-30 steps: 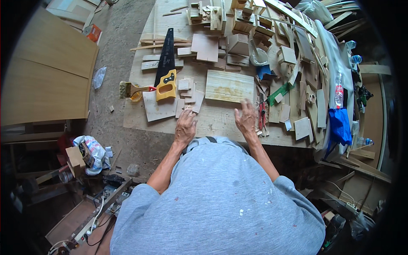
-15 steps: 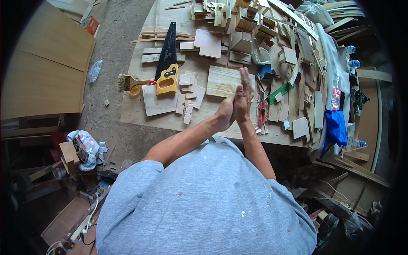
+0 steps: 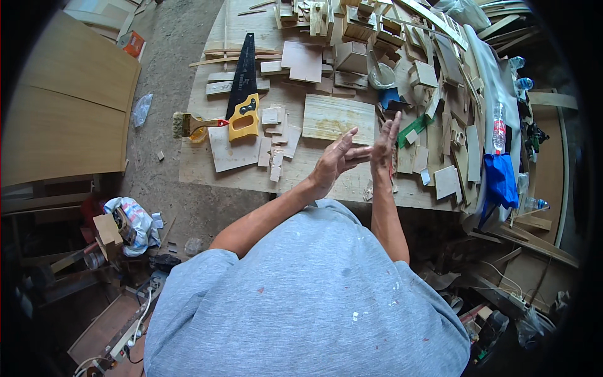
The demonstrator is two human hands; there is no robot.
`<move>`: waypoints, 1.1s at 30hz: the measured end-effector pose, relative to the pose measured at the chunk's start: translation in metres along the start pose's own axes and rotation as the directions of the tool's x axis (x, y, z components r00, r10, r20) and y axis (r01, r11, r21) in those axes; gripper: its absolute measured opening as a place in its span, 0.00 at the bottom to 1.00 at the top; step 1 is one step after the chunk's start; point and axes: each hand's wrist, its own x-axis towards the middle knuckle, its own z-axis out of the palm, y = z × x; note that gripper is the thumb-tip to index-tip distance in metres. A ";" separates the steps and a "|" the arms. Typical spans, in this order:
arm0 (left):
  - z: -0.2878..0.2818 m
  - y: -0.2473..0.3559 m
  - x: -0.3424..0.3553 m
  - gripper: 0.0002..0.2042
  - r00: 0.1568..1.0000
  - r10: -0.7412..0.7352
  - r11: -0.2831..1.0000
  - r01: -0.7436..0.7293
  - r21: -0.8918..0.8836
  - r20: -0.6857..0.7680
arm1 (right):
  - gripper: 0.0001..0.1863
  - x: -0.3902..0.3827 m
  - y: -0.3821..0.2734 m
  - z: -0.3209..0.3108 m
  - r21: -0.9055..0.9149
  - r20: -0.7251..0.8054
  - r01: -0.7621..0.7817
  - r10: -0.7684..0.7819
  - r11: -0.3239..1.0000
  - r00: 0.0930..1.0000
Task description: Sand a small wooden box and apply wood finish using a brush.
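My left hand [image 3: 331, 166] is held above the near edge of the workbench, thumb raised and fingers stretched toward my right palm. Its fingertips are next to that palm; whether they touch, I cannot tell. Fingers pointing away from me, my right hand [image 3: 382, 149] stands on edge with nothing in it. Just beyond them lies a flat rectangular wooden board [image 3: 339, 118] with a yellowish stain. My right hand partly covers a red-handled tool [image 3: 394, 164] on the bench. Small wood blocks [image 3: 274, 141] sit left of my hands.
A handsaw [image 3: 243, 94] with a yellow handle and a paintbrush [image 3: 200, 124] lie at the bench's left. Wood offcuts [image 3: 447, 182] and small wooden boxes [image 3: 359, 25] crowd the right and far sides. A blue bag [image 3: 500, 181] hangs at the right edge, below a plastic bottle [image 3: 499, 129].
My palms were pressed together; now they have parted. My right hand has shifted right, and my left hand has spread its thumb and turned its fingers toward the right palm.
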 end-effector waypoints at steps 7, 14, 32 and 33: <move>0.007 -0.017 0.036 0.45 0.994 0.029 0.996 -0.020 0.084 -0.108 | 0.34 -0.038 -0.031 0.014 0.021 0.099 0.305 -0.306 0.952 0.947; 0.022 -0.018 0.029 0.44 0.992 0.022 0.995 -0.034 0.091 0.121 | 0.33 0.000 0.011 -0.011 -0.070 -0.172 0.117 -0.128 0.991 0.977; 0.010 -0.023 0.026 0.46 0.988 0.015 1.000 -0.019 0.024 0.152 | 0.09 -0.061 0.003 -0.035 0.593 0.282 -0.367 0.242 0.717 0.928; 0.011 -0.027 0.028 0.46 0.989 0.000 0.998 -0.010 0.067 0.151 | 0.09 -0.061 0.007 -0.035 0.613 0.292 -0.397 0.270 0.683 0.917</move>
